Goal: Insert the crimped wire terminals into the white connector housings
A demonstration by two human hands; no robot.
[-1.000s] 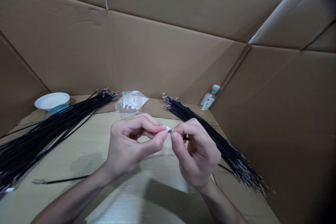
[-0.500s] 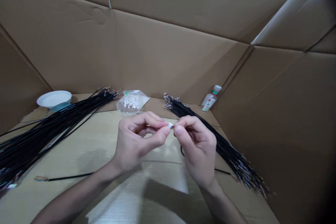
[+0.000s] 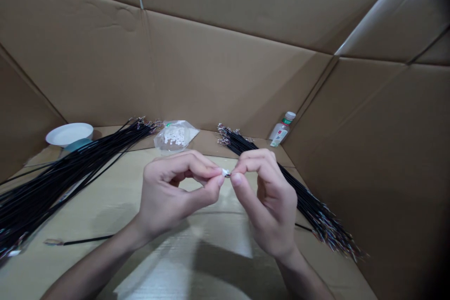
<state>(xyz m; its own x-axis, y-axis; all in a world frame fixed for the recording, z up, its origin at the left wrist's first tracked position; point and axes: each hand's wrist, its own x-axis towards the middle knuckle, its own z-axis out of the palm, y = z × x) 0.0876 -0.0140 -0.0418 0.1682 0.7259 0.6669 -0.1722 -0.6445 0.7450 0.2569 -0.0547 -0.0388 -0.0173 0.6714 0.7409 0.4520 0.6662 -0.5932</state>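
Observation:
Between thumb and index finger, my left hand pinches a small white connector at the middle of the view. My right hand is pinched closed just right of it, at thin wires that meet the connector; its fingertips hide most of them. Below and behind my hands a single black cable lies on the table, with bare coloured wire ends at its left tip. Its middle part is hidden by my left forearm.
Black cable bundles lie at left and right. Along the back stand a white bowl, a clear bag of white connectors and a plastic bottle. Cardboard walls enclose the table.
My left hand has shifted slightly left and the connector slightly down and left. The fingers of my right hand have moved up a little, and the dark cable loop beside them no longer shows.

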